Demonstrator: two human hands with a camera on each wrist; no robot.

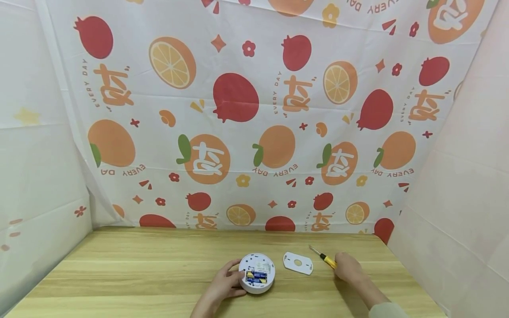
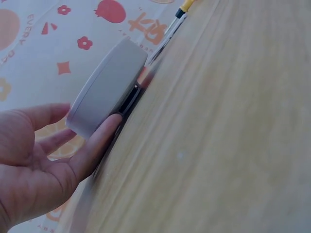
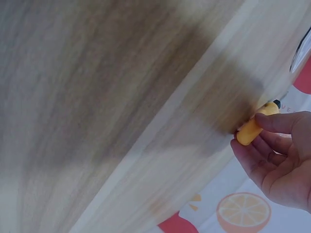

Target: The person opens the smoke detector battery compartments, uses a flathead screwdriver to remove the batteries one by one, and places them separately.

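device (image 1: 254, 263), white and round, is about midway between the left and right edges of the bench (image 1: 119, 274); the left hand (image 1: 224, 282) grips it at the side, i judge so that its batteries (image 1: 256, 277) show on my head feed. a white plate (image 1: 291, 261) lies just to its right, untouched. nearer the right edge, the right hand (image 1: 347, 267) pinches a screwdriver (image 1: 329, 261) by its yellow end, seemingly leaving the tip free, toward the back edge.
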